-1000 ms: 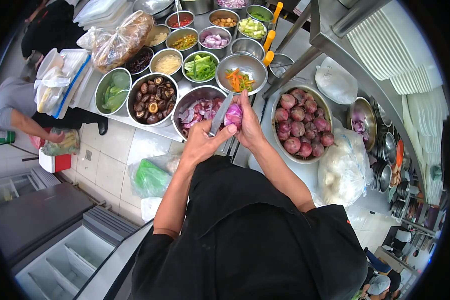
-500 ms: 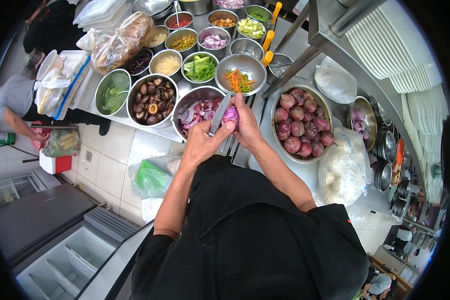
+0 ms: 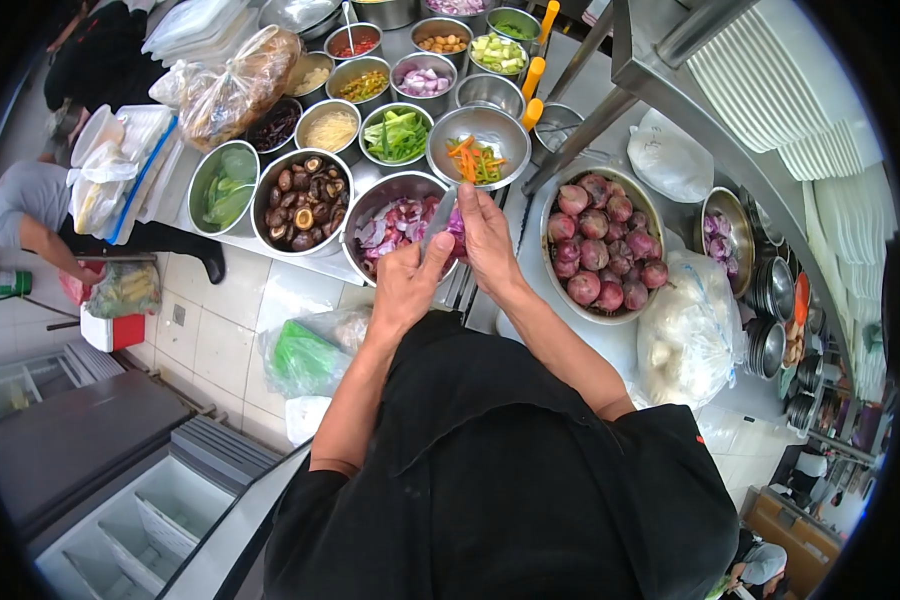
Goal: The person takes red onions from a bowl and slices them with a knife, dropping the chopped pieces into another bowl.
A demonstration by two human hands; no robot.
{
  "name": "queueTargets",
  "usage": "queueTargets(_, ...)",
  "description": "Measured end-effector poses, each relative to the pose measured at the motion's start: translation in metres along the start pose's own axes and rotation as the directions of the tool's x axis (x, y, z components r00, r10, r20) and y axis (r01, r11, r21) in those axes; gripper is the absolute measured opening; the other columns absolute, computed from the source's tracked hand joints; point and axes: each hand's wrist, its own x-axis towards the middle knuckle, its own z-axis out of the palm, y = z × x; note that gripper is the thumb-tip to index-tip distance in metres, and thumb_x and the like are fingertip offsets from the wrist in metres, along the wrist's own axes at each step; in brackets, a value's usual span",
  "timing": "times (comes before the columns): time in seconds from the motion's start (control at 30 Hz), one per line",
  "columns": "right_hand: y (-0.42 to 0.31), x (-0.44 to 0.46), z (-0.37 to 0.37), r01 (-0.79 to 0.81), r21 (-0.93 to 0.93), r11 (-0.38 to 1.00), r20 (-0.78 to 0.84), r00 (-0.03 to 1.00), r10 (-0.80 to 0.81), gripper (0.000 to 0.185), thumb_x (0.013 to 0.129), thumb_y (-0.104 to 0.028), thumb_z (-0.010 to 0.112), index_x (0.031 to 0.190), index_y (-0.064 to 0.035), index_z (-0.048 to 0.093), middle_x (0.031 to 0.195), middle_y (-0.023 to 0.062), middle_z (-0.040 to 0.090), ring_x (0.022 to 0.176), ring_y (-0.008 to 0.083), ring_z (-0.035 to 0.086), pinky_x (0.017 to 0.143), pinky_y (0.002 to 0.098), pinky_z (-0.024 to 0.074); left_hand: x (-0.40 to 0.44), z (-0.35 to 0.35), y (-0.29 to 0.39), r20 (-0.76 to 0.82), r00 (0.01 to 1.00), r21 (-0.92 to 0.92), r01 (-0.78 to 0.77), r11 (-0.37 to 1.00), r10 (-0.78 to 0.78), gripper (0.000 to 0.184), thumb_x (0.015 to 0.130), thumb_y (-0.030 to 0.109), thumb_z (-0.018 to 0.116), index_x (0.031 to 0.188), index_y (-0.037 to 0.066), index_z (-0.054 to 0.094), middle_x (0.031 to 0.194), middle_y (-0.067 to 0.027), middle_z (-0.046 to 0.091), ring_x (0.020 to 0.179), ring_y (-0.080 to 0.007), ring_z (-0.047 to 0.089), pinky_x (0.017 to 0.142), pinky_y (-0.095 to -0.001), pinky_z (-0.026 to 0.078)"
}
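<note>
My left hand [image 3: 406, 284] is closed around a knife [image 3: 438, 220], whose blade points up and away from me. My right hand [image 3: 484, 238] grips a peeled purple onion [image 3: 457, 226], partly hidden by the fingers and blade. The blade lies against or very close to the onion; the exact contact is hard to see. Below and to the left of the hands is a metal pot [image 3: 351, 240] with onion peelings or pieces in it. A large bowl [image 3: 555, 270] of unpeeled red onions [image 3: 608, 250] stands to the right of my right forearm.
Beyond the hands are a bowl of cut peppers [image 3: 477, 160], a pot of mushrooms [image 3: 305, 200] and several containers of chopped vegetables. A metal shelf post [image 3: 582, 140] rises at right, near a plastic bag [image 3: 682, 335]. At far left a person [image 3: 35, 210] bends over a bag.
The knife and my left hand have shifted slightly, and less of the onion shows between my hands. At far left, the other person has moved a little.
</note>
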Motion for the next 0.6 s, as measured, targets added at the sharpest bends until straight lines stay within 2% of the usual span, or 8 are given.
queueTargets(0.1,0.003,0.001,-0.002,-0.041,0.020,0.999,-0.011,0.999,0.041,0.051,0.090,-0.059,0.055,0.081,-0.0081,0.056,0.071,-0.0036,0.048,0.063,0.0043,0.040,0.056,0.0211,0.0351,-0.003,0.006,-0.003,-0.031,0.993,0.020,-0.113,0.993,0.113,0.053,0.092,0.044,0.062,0.067,-0.002,0.060,0.050,-0.0012,0.042,0.052,-0.0073,0.036,0.045,-0.0299,0.033)
queueTargets(0.2,0.000,0.004,-0.004,-0.166,0.152,0.974,-0.020,0.985,0.171,0.050,0.089,-0.059,0.056,0.084,-0.0094,0.055,0.071,-0.0033,0.050,0.061,0.0040,0.045,0.049,0.0210,0.0353,-0.011,0.010,0.001,0.038,0.994,0.037,-0.104,0.994,0.103,0.050,0.091,0.042,0.064,0.069,-0.003,0.060,0.050,-0.0031,0.039,0.052,-0.0078,0.035,0.045,-0.0308,0.033)
queueTargets(0.33,-0.020,0.003,-0.005,-0.210,0.250,0.945,0.001,0.976,0.216,0.048,0.092,-0.059,0.049,0.091,-0.0118,0.051,0.072,-0.0028,0.054,0.058,0.0058,0.050,0.046,0.0215,0.0385,-0.019,0.011,-0.005,0.086,0.991,0.050,-0.106,0.993,0.101,0.047,0.089,0.039,0.067,0.070,-0.003,0.061,0.050,-0.0062,0.041,0.052,-0.0093,0.037,0.046,-0.0319,0.035)
queueTargets(0.4,-0.022,0.004,-0.014,-0.252,0.283,0.926,0.062,0.968,0.244,0.052,0.090,-0.063,0.049,0.097,-0.0117,0.051,0.073,-0.0014,0.055,0.055,0.0066,0.052,0.040,0.0226,0.0366,-0.017,0.006,-0.006,-0.010,0.993,0.080,-0.119,0.990,0.120,0.046,0.089,0.039,0.066,0.070,-0.003,0.061,0.051,-0.0105,0.048,0.049,-0.0148,0.044,0.047,-0.0354,0.038)
queueTargets(0.43,-0.023,0.004,-0.012,-0.281,0.287,0.916,0.007,0.957,0.291,0.052,0.091,-0.063,0.046,0.100,-0.0119,0.051,0.074,0.0014,0.058,0.055,0.0110,0.056,0.040,0.0222,0.0375,-0.016,0.001,-0.006,-0.058,0.990,0.097,-0.124,0.988,0.130,0.046,0.089,0.039,0.066,0.070,-0.003,0.061,0.051,-0.0127,0.051,0.047,-0.0176,0.048,0.048,-0.0372,0.039)
queueTargets(0.53,-0.014,0.008,-0.021,-0.359,0.475,0.803,0.126,0.931,0.342,0.045,0.095,-0.054,0.048,0.091,-0.0091,0.053,0.075,0.0079,0.059,0.053,0.0176,0.056,0.040,0.0216,0.0395,0.000,-0.023,-0.017,-0.151,0.988,0.436,0.029,0.900,0.042,0.043,0.089,0.036,0.066,0.072,-0.004,0.062,0.059,-0.0208,0.060,0.057,-0.0353,0.062,0.054,-0.0430,0.044)
queueTargets(0.6,-0.018,0.007,-0.022,-0.431,0.542,0.722,0.183,0.899,0.399,0.043,0.095,-0.051,0.049,0.090,-0.0079,0.054,0.074,0.0095,0.059,0.054,0.0195,0.055,0.039,0.0214,0.0379,0.005,-0.030,-0.016,-0.155,0.987,0.497,0.055,0.866,0.027,0.042,0.086,0.035,0.068,0.074,-0.004,0.061,0.065,-0.0234,0.062,0.067,-0.0416,0.063,0.058,-0.0448,0.046)
